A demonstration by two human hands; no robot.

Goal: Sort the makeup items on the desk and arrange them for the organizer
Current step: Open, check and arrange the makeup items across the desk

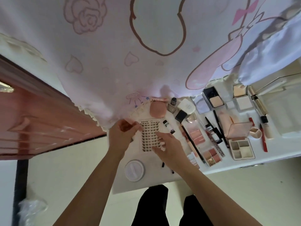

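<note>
A white false-lash tray (149, 132) with rows of dark lash clusters lies flat at the left end of the white desk (254, 160). My left hand (121, 134) grips its upper left edge, fingers curled round it. My right hand (167, 146) lies over the tray's lower right part, fingers bent onto the rim. A pink puff (157, 110) sits just behind the tray and a round white powder jar (134, 170) just in front of it. To the right lie palettes (211, 156), (241, 148), compacts (215, 101), pencils and a red lip pencil (263, 141).
A clear pink organizer box (239, 129) stands among the items at the right. A pink printed curtain (130, 54) hangs behind the desk. A reddish wooden cabinet (40, 124) stands at the left. My dark-trousered legs (162, 207) are below the desk edge, over a pale floor.
</note>
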